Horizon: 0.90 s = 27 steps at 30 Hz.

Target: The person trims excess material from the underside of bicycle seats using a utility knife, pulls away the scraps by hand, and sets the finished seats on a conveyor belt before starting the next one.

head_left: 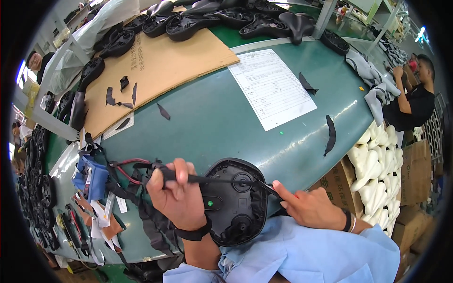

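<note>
A black bicycle saddle (226, 188) lies underside up at the table's near edge, against my blue-sleeved body. My left hand (174, 188) is closed around a black strip (212, 180), which stretches taut across the saddle toward its right rim. A red-handled tool (127, 170) shows just left of that fist; whether the hand also holds it, I cannot tell. My right hand (311, 207) is closed at the saddle's right edge, index finger pointing along a slim dark piece (268, 188). A bit of red shows between its fingers; the rest is hidden by the hand.
Black offcuts (329, 136) lie on the green table (198, 127) and the cardboard sheet (174, 66). Beyond the saddle is a printed paper (273, 89). A blue tool box (90, 178) sits left. Saddles (188, 26) line the back; a carton of cream saddle-shaped pads (377, 165) stands right, near a co-worker (415, 94).
</note>
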Tool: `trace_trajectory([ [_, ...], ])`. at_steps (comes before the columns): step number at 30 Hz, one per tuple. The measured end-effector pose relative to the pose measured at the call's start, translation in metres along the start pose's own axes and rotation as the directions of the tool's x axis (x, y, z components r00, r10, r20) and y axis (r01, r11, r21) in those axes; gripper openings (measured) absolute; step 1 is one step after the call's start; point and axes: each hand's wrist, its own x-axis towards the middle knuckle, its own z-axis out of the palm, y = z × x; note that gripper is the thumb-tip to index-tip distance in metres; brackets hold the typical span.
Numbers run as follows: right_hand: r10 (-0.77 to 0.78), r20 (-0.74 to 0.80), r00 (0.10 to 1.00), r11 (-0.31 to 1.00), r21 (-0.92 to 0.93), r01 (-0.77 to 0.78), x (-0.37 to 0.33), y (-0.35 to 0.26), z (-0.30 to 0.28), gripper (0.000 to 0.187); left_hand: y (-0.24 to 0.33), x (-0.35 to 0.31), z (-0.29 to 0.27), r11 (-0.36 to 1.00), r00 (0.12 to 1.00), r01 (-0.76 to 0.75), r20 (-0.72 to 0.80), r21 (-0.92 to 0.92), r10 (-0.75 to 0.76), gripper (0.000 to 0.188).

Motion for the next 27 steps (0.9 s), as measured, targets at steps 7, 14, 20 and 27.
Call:
trace_trajectory([
  [7,-0.025,-0.077,0.997,0.996,0.085,0.032,0.053,-0.003,-0.017,0.050,0.029,0.008,0.010,-0.283,0.670,-0.741,0.635,0.609,-0.386,0.021],
  [14,-0.092,-0.099,0.991,0.985,-0.157,0.075,0.031,-0.005,-0.017,0.047,-0.017,0.044,-0.006,0.235,0.932,-0.362,0.352,0.902,0.083,0.019],
  [20,-0.217,-0.138,0.966,0.941,-0.293,0.169,0.097,0.036,-0.032,0.045,0.010,0.018,-0.013,0.772,0.879,0.446,-0.062,0.452,-0.472,0.052],
  [27,-0.506,0.164,0.847,0.820,-0.214,0.531,0.132,0.051,-0.053,0.047,0.053,-0.041,-0.020,0.658,0.790,0.253,0.241,0.709,-0.564,0.044],
])
